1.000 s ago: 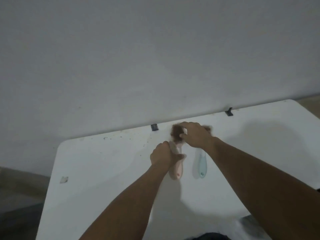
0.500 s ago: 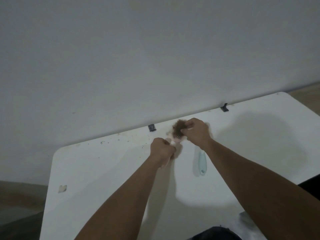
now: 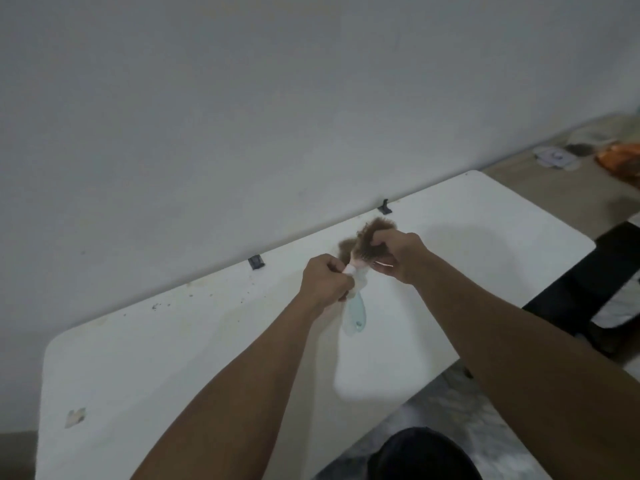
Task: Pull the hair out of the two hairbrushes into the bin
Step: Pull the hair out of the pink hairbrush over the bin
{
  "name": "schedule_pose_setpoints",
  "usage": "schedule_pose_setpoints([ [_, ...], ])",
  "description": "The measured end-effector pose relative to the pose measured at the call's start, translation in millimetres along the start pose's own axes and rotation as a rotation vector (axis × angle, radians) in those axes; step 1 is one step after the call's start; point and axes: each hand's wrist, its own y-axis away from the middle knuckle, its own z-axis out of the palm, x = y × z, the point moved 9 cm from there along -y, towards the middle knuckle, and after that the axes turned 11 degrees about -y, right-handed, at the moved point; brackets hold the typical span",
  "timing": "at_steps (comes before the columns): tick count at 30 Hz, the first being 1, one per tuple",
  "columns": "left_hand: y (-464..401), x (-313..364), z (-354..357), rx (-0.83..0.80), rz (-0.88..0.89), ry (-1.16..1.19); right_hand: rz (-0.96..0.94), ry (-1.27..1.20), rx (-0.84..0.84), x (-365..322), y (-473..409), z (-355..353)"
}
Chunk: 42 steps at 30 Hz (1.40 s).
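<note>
My left hand (image 3: pixel 325 284) is closed around the handle of a pink hairbrush (image 3: pixel 350 269), lifted off the white table (image 3: pixel 194 344); only a bit of the brush shows between my hands. My right hand (image 3: pixel 398 256) pinches a clump of brown hair (image 3: pixel 372 233) that sits on the brush head. A light blue hairbrush (image 3: pixel 356 311) lies flat on the table just below my left hand, handle pointing toward me; its head is hidden behind my hand. No bin is clearly in view.
The table stands against a plain grey wall, with two dark clips (image 3: pixel 256 262) (image 3: pixel 385 206) on its far edge. A scrap (image 3: pixel 74 417) lies near the left edge. Clutter, including an orange item (image 3: pixel 620 159), lies on the floor at the right. A dark rounded shape (image 3: pixel 422 455) is below.
The pink brush has been lifted off the table by my left hand. My right hand has moved up and right, tugging the hair clump. The camera view has shifted left relative to the table.
</note>
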Motion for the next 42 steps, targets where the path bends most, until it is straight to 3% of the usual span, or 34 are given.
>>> schedule_pose_setpoints([
  [4,2,16,34,-0.080,0.061,0.017,-0.044,-0.058,0.054,-8,11,-37],
  [10,11,38,88,-0.149,0.145,-0.158,-0.048,-0.183,-0.038,-14,31,-81],
  [16,24,52,151,-0.172,0.187,-0.241,-0.079,-0.226,-0.024,-23,45,-145],
  [27,79,69,287,-0.293,0.243,-0.326,-0.084,-0.250,0.234,4,52,-304],
  [42,117,-4,375,-0.357,0.188,-0.430,-0.022,-0.280,0.359,100,54,-397],
])
